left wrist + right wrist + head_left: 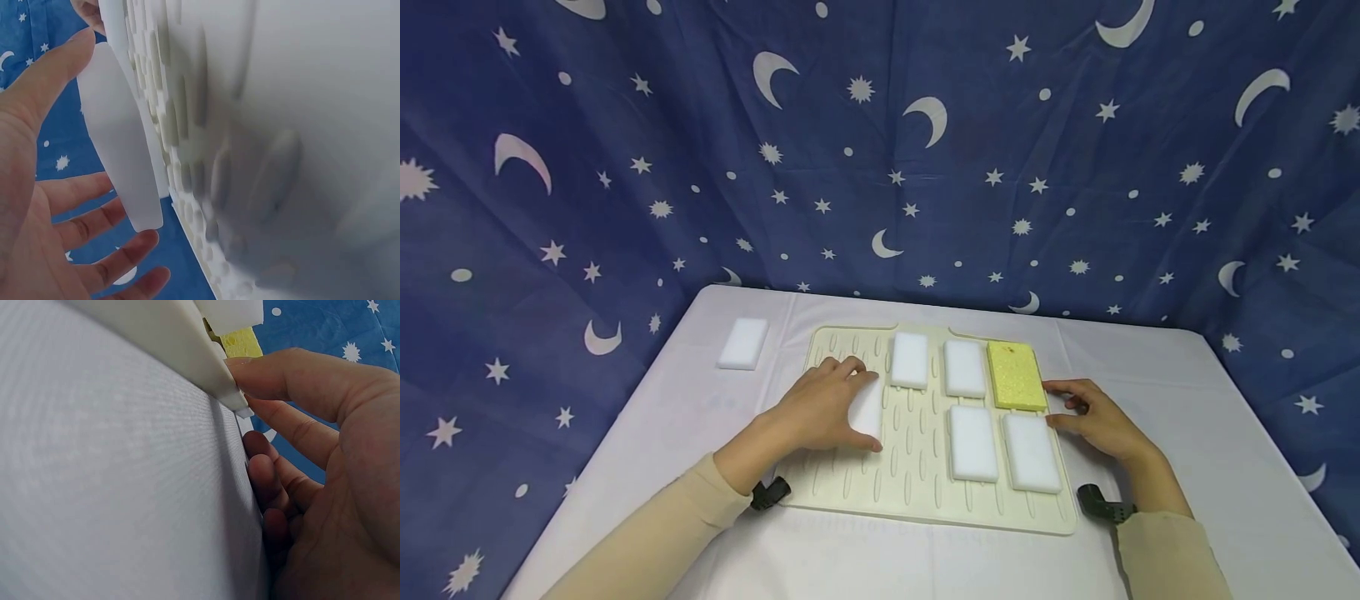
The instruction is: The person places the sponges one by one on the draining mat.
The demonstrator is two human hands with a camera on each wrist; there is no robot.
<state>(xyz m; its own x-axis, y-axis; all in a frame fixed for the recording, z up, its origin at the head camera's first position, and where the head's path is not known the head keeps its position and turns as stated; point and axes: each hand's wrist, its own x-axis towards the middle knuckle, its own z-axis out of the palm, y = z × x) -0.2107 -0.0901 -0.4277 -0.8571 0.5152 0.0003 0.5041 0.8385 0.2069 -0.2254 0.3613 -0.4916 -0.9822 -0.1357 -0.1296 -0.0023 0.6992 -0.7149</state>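
Note:
My left hand (pixel 823 408) grips a white sponge block (pixel 866 407) by its two ends, thumb at the near end and fingertips at the far end. In the left wrist view, this block (pixel 122 137) stands over the ridges of a cream drying mat (pixel 917 467). At the mat's right edge, my right hand (pixel 1097 421) touches the rim with thumb and index finger, the other fingers bent. A yellow sponge (pixel 1017 375) lies on the mat close to those fingertips, and a white sponge block (pixel 1032 452) lies just nearer to me.
Other white blocks lie on the mat: one at back centre (pixel 909 360), another white block (pixel 965 368) beside the yellow sponge, and a nearer white block (pixel 973 443). A separate white block (pixel 743 343) lies on the white tablecloth (pixel 1157 392) at back left. Behind hangs a blue star-patterned curtain (pixel 970 208).

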